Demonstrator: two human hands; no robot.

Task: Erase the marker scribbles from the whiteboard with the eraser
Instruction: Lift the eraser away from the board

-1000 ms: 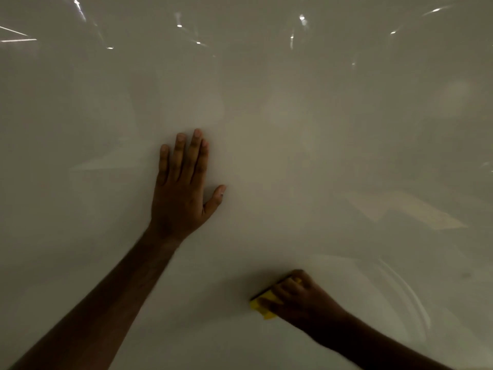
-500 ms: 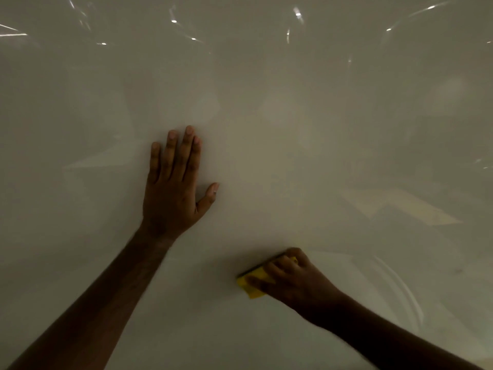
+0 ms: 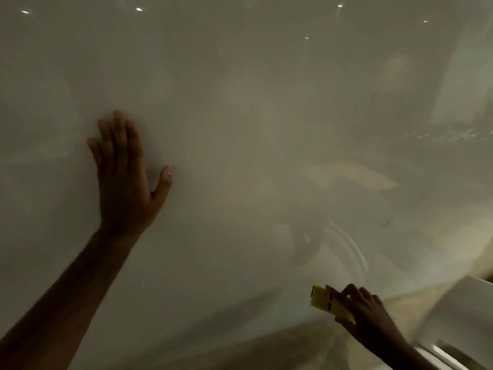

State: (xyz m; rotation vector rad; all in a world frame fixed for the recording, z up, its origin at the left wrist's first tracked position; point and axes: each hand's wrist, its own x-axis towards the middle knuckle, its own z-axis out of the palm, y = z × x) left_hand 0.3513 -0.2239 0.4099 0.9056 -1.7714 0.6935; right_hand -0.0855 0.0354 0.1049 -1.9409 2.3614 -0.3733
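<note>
Board edge: whiteboard ends lower right, near right hand.
Right hand: pinches yellow eraser.
Left hand: flat on board, fingers straight.

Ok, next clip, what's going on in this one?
A person is wiping a whiteboard. The left hand lies flat on the board with fingers straight, bracing. The right hand grips a yellow eraser low on the board, near its bottom edge. No dark scribbles show in this dim view, only faint curved streaks above the eraser.
</note>
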